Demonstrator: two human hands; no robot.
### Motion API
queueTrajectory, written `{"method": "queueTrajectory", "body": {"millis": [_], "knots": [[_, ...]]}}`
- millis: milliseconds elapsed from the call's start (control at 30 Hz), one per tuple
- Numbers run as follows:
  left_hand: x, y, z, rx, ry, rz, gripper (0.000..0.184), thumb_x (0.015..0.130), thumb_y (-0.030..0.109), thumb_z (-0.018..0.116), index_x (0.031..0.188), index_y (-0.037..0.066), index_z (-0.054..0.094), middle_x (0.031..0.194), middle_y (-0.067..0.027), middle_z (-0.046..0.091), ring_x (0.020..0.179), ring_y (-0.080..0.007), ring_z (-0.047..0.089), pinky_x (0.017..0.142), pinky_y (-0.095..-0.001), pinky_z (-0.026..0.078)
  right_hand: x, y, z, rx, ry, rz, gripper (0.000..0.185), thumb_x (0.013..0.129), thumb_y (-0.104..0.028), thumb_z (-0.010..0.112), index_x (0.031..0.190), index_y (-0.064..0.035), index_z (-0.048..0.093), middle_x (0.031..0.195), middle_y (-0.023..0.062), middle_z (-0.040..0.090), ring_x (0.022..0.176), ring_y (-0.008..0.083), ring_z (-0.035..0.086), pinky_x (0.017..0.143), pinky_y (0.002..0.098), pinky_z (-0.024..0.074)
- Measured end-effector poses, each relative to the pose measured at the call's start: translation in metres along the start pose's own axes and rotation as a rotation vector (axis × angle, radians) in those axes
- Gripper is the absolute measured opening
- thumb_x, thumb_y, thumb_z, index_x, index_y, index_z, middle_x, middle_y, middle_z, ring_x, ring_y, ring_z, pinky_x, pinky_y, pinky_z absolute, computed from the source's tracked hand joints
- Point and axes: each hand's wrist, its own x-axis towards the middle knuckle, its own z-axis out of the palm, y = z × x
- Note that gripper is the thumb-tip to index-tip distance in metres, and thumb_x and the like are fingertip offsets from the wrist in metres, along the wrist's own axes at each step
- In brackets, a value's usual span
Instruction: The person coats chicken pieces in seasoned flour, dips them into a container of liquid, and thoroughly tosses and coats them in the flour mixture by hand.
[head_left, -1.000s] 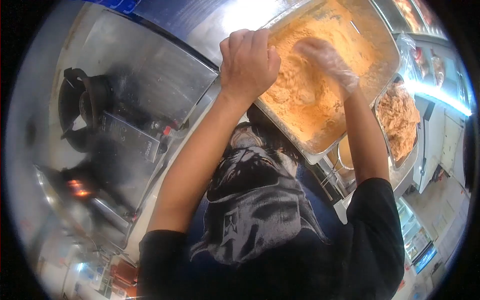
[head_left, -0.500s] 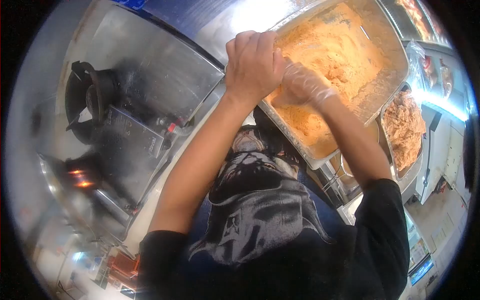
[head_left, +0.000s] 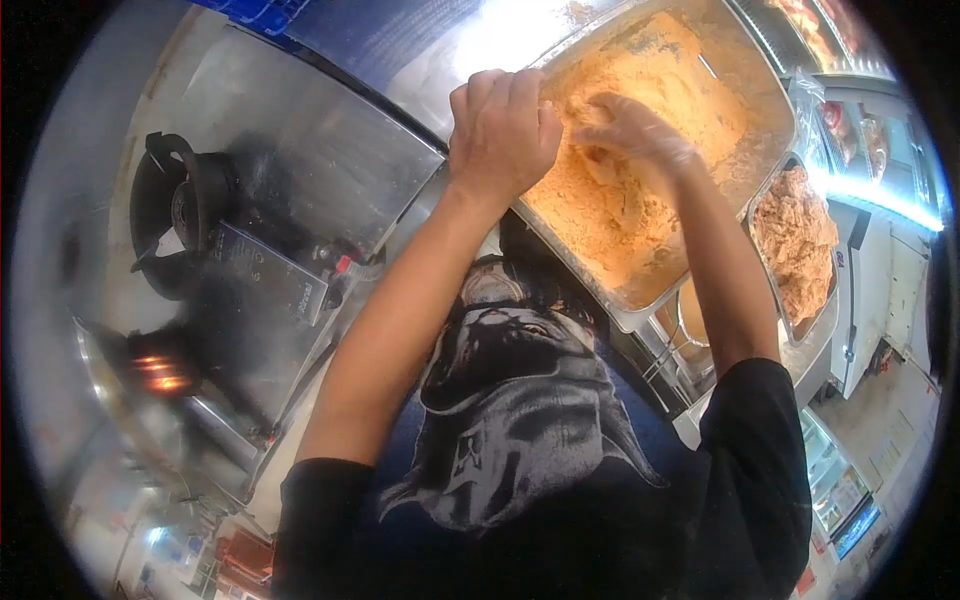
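Note:
My bare left hand (head_left: 503, 132) is closed over the left rim of a deep metal tray (head_left: 640, 318). Orange breading flour (head_left: 690, 70) fills the tray, loose and clumpy. Over the flour is my right hand (head_left: 640, 138), in a clear plastic glove and slightly blurred. Its fingers are curved and apart, low against the powder. Just below them the flour is lumpy; whether a coated piece lies there I cannot make out.
A second metal pan holding a heap of coated, battered-looking pieces (head_left: 795, 245) stands right of the tray. A wire-handled basket or strainer (head_left: 688, 318) sits below it. On the left are a steel counter (head_left: 300, 130), a black burner ring (head_left: 175, 210) and a glowing orange spot (head_left: 160, 374).
My right hand has moved up and right, away from my left hand, its fingers spreading. The flour under it has shifted. My left hand stays on the rim.

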Motion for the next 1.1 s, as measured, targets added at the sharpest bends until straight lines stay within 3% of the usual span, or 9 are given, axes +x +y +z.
{"method": "queueTrajectory", "body": {"millis": [33,167,233,467,667,733,867,933,1100], "knots": [[0.0,0.0,0.001,-0.004,0.003,-0.001,0.031,0.089,0.017,0.07,0.119,0.01,0.065,0.11,-0.0052,0.071,0.116,-0.0297,0.059,0.101,-0.0461,0.04,-0.007,-0.003,-0.01,0.316,-0.043,-0.01,0.067,0.094,-0.039,0.076,0.14,0.0048,0.057,0.144,0.0317,0.06,0.13,0.0388,0.064,0.108,0.0505,0.052],[-0.001,-0.002,0.002,0.022,-0.002,0.006,0.032,0.089,0.017,0.07,0.12,0.01,0.064,0.11,-0.0048,0.071,0.116,-0.0295,0.059,0.101,-0.046,0.04,0.027,0.021,0.004,0.188,0.078,0.12,0.081,0.094,-0.051,0.075,0.147,0.0059,0.053,0.15,0.0341,0.053,0.137,0.0395,0.059,0.114,0.0494,0.0467],[0.001,-0.002,0.002,0.019,0.003,0.012,0.032,0.089,0.017,0.07,0.12,0.01,0.064,0.11,-0.0045,0.071,0.116,-0.0295,0.059,0.1,-0.046,0.04,0.021,0.009,0.039,-0.531,0.264,0.023,0.078,0.093,-0.05,0.075,0.141,0.0075,0.055,0.148,0.0354,0.054,0.138,0.0441,0.057,0.116,0.0516,0.0457],[0.0,-0.001,0.001,0.009,0.007,0.016,0.031,0.089,0.017,0.07,0.118,0.01,0.064,0.11,-0.0043,0.07,0.115,-0.0298,0.059,0.1,-0.0463,0.041,-0.017,-0.005,0.103,-0.632,0.152,-0.203,0.046,0.091,-0.034,0.073,0.121,0.0007,0.066,0.119,0.0285,0.072,0.117,0.0437,0.07,0.102,0.0514,0.0555],[0.0,-0.001,0.002,-0.008,0.011,0.002,0.031,0.09,0.018,0.069,0.119,0.01,0.065,0.11,-0.0053,0.071,0.116,-0.0303,0.06,0.101,-0.047,0.041,-0.009,-0.004,0.039,-0.439,0.134,-0.104,0.039,0.092,-0.032,0.071,0.115,-0.0003,0.069,0.109,0.0251,0.074,0.11,0.0389,0.072,0.097,0.0456,0.0567],[-0.001,-0.003,0.001,-0.01,0.007,0.004,0.031,0.09,0.019,0.069,0.12,0.01,0.065,0.11,-0.0057,0.071,0.116,-0.0304,0.06,0.101,-0.0472,0.041,0.005,-0.007,0.011,-0.097,-0.153,-0.25,0.046,0.094,-0.036,0.07,0.118,0.0031,0.068,0.11,0.0259,0.073,0.108,0.0384,0.072,0.096,0.0463,0.0558],[0.002,-0.001,0.002,-0.037,0.012,-0.015,0.028,0.093,0.019,0.066,0.119,0.008,0.064,0.109,-0.0062,0.071,0.114,-0.0303,0.059,0.101,-0.0472,0.041,0.064,0.01,0.003,-0.264,0.096,-0.276,0.051,0.095,-0.038,0.068,0.122,0.0052,0.067,0.116,0.0288,0.072,0.111,0.0394,0.07,0.096,0.048,0.0548],[0.0,-0.004,0.001,-0.053,0.028,-0.022,0.027,0.095,0.018,0.064,0.119,0.007,0.064,0.108,-0.0062,0.072,0.113,-0.0302,0.059,0.1,-0.0472,0.041,0.117,0.061,0.038,0.072,0.14,-0.345,0.049,0.096,-0.038,0.064,0.123,0.0042,0.068,0.12,0.029,0.071,0.112,0.0402,0.069,0.097,0.0489,0.0546],[-0.003,-0.008,0.002,-0.196,0.209,0.016,0.022,0.1,0.01,0.054,0.12,0.005,0.063,0.107,-0.0048,0.073,0.108,-0.03,0.057,0.1,-0.0458,0.04,0.03,0.014,0.071,0.036,0.168,-0.582,0.048,0.094,-0.036,0.065,0.123,0.0015,0.069,0.118,0.028,0.071,0.109,0.0409,0.068,0.096,0.0498,0.0544]]}}
